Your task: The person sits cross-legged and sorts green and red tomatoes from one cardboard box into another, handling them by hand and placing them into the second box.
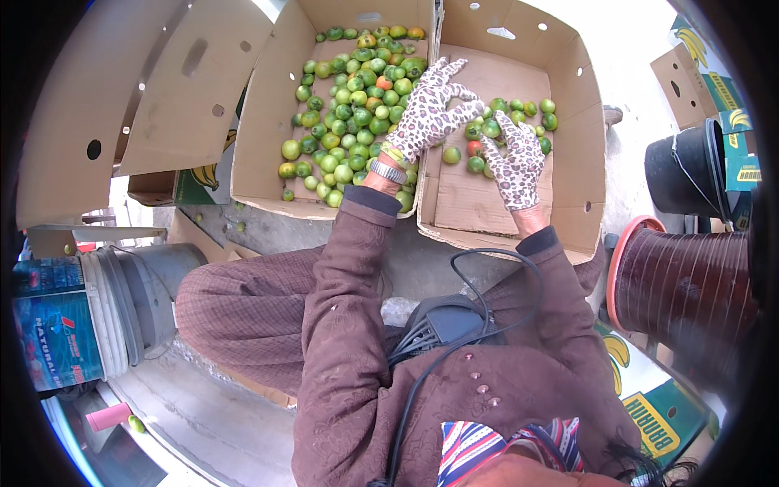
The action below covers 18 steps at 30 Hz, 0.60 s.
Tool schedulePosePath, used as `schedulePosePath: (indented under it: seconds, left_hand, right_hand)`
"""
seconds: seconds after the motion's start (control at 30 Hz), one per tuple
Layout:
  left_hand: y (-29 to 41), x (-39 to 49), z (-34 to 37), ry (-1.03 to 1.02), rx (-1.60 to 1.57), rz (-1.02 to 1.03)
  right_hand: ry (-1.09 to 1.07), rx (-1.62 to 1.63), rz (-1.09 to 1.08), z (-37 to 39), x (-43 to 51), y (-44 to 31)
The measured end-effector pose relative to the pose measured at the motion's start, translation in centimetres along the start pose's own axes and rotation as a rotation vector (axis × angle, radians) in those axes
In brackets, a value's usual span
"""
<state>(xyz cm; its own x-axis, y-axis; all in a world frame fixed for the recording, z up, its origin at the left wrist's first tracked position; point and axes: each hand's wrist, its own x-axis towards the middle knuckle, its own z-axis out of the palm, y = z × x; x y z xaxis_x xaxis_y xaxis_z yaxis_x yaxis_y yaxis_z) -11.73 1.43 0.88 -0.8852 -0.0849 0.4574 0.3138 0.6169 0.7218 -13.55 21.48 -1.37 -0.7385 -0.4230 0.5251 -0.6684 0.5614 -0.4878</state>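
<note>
My left hand (435, 109), in a leopard-print glove, reaches over the divide between two cardboard boxes. Its thumb and index fingertips come close together beside a small pale green tomato (486, 112); whether they grip it is unclear. My right hand (516, 161), gloved alike, is inside the right cardboard box (487, 210), with a green tomato (490, 128) between thumb and fingers. Several green tomatoes and a red tomato (474, 148) lie around it. The left cardboard box (265, 146) holds many tomatoes, mostly green, some turning orange.
Tall cardboard pieces (195, 79) stand at the left. Grey buckets (152, 292) are below them. At the right are a black bucket (681, 173), a dark red ribbed tub (681, 280) and banana cartons (654, 414). A black cable (420, 383) loops over my lap.
</note>
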Motion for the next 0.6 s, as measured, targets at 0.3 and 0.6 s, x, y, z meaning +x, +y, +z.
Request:
schedulePosePath:
  seconds: [0.3, 0.6]
  left_hand:
    - [-6.1, -2.6, -5.5, -0.120, 0.667, -0.912]
    - [-6.6, -3.5, -2.0, -0.862, 0.766, -0.914]
  right_hand:
    - [0.064, -0.148, 0.326, -0.6, 1.2, 2.2]
    - [-0.021, -0.213, 0.132, 1.0, -0.1, 4.1]
